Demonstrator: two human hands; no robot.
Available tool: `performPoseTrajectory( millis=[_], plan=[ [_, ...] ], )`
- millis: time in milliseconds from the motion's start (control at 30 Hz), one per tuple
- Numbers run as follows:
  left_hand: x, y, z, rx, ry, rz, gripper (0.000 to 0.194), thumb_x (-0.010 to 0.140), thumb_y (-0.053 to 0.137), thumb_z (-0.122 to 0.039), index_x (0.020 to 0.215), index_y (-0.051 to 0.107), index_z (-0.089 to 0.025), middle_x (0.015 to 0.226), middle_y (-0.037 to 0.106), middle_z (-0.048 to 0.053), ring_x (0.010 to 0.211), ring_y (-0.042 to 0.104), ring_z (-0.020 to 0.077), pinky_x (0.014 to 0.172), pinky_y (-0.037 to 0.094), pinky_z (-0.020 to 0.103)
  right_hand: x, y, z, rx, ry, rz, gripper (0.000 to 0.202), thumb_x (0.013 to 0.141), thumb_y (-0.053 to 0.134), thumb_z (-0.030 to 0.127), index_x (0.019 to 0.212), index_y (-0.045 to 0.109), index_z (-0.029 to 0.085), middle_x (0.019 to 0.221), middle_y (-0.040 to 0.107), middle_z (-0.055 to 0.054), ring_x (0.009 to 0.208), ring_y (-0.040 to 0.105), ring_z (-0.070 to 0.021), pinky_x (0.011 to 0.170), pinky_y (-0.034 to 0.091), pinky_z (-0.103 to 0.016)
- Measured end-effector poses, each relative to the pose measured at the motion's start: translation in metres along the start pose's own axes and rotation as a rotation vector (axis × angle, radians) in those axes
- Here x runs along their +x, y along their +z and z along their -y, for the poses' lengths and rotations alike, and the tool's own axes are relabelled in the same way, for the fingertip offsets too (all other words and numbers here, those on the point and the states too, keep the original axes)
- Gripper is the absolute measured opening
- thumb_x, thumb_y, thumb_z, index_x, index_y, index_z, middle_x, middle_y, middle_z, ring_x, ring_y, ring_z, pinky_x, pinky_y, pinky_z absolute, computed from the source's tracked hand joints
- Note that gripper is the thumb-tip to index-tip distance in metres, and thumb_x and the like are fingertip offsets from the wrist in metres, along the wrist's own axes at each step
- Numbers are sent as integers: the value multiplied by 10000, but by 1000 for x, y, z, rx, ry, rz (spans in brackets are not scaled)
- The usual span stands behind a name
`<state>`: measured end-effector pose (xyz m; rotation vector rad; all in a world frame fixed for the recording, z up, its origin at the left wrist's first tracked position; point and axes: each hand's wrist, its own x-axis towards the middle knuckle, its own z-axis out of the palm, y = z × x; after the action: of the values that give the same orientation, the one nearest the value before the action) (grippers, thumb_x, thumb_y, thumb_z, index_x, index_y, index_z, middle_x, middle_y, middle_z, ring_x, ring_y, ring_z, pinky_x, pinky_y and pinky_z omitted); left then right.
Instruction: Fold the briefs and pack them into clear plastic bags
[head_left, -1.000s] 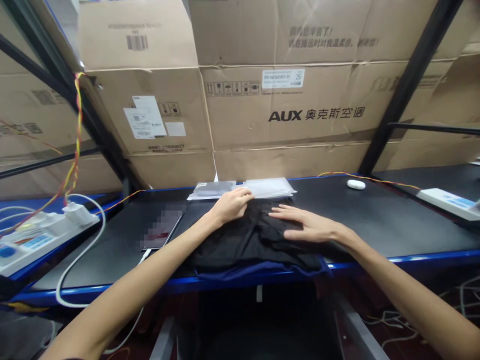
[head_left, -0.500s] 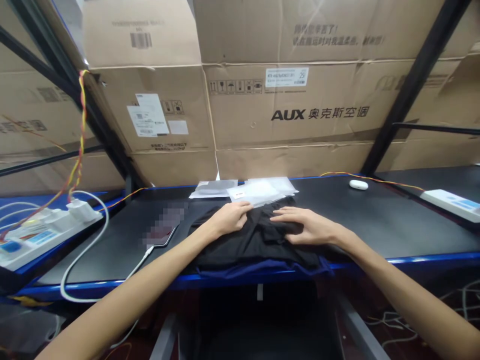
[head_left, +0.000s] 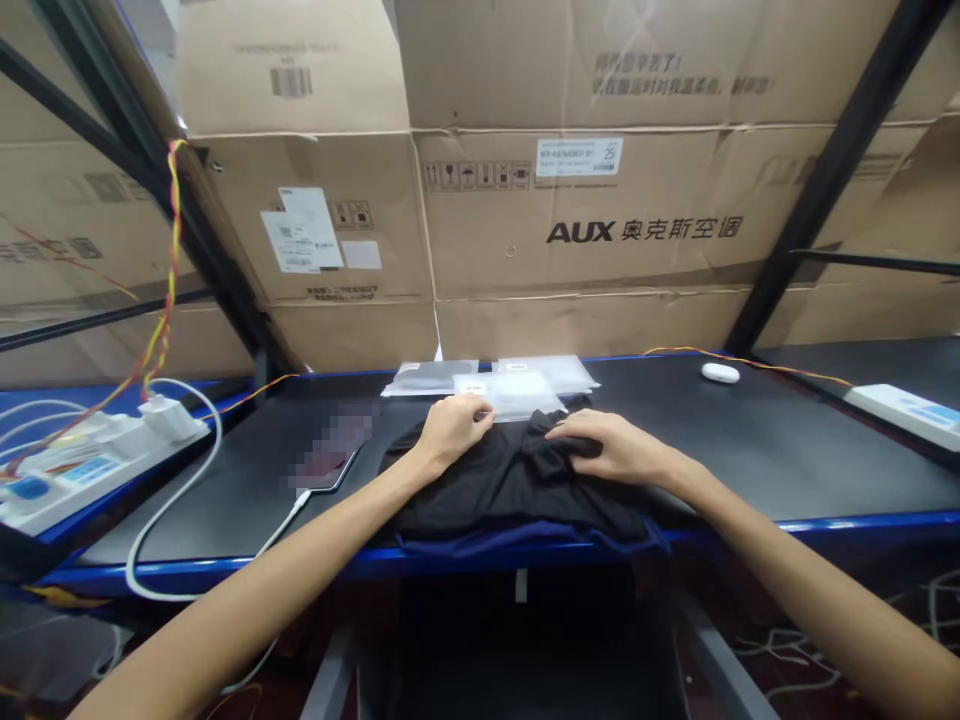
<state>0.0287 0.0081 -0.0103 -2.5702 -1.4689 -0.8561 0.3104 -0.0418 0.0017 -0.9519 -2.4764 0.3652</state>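
Observation:
A black cloth (head_left: 480, 490), perhaps a garment, lies rumpled at the table's front edge, with dark blue fabric (head_left: 510, 538) showing along its near side. On its left part rests my left hand (head_left: 450, 435), fingers curled closed beside a clear plastic bag (head_left: 517, 395) with a small white label; what the fingertips hold is hidden. My right hand (head_left: 619, 445) is closed on a bunched fold of the black cloth, thumb below and fingers above. Two more flat plastic bags lie behind, one (head_left: 431, 377) at left and another (head_left: 559, 372) at right.
A phone (head_left: 334, 455) with a charging cable (head_left: 281, 520) lies left of the cloth. Power strips stand at the far left (head_left: 90, 470) and right (head_left: 911, 412). A white earbud case (head_left: 720, 373) sits at the back right. Cardboard (head_left: 600, 270) walls the back.
My left hand has shifted slightly left, uncovering more of the labelled bag, which lies flatter. My right hand has closed on the cloth, bunching it up.

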Motion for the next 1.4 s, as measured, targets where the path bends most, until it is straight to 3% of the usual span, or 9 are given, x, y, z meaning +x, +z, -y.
performPoseTrajectory(
  millis=[167,400,533,633,733,833,1067,1133,1400],
  plan=[
    [0,4,3,-42,55,-18,245,865,646,-238,1094,722,-196,1216,702,62,1091,671,242,952,528,339,4,1,-1,-16,-9,-62,354,812,607,209,1151,699,259,1106,738,-42,1007,677,-240,923,512,-378],
    [-1,6,-1,-166,125,-16,364,838,643,-204,1201,675,-192,1245,675,79,1129,650,238,992,521,350,19,-1,15,5,-85,-238,344,828,600,223,1157,691,270,1103,731,-44,1002,669,-244,908,520,-389],
    [-1,5,-3,-329,163,17,417,765,649,-114,1172,687,-196,1232,683,70,1122,650,219,989,523,325,36,6,19,29,-177,-83,374,805,612,190,1167,691,239,1060,727,-64,977,659,-242,912,515,-394],
    [-1,6,-3,-388,169,35,433,747,648,-107,1173,679,-179,1248,676,87,1137,645,228,994,526,339,43,11,14,73,-183,59,431,789,617,175,1213,675,230,1150,706,-70,1077,635,-248,986,485,-406],
    [-1,7,-3,-497,121,38,370,774,626,-144,1141,665,-171,1127,720,78,1038,687,215,944,563,346,45,13,6,134,-143,103,434,846,596,224,1278,639,238,1298,645,-71,1203,586,-244,1065,432,-411],
    [-1,8,-3,-544,33,-18,302,790,570,-130,1079,652,-164,981,736,61,916,712,186,879,594,334,45,14,2,138,-104,110,398,880,566,238,1271,636,235,1299,642,-73,1165,603,-244,1041,446,-405],
    [0,5,-7,-544,12,-44,185,796,557,-118,911,694,-168,905,744,32,843,711,170,799,606,302,55,16,1,-61,67,9,155,856,514,157,893,664,171,875,708,-62,775,621,-210,750,504,-329],
    [0,3,-9,-533,25,-55,185,792,563,-119,901,702,-172,896,745,23,849,705,169,793,600,295,60,17,4,-163,143,2,125,865,520,160,857,644,174,842,700,-65,742,614,-205,714,494,-317],
    [1,0,-9,-533,33,-71,199,789,552,-121,895,714,-169,899,747,23,867,698,172,738,582,260,84,30,17,-398,339,38,227,921,508,175,1111,622,127,1150,664,-211,1052,639,-330,864,499,-406]
  ],
)
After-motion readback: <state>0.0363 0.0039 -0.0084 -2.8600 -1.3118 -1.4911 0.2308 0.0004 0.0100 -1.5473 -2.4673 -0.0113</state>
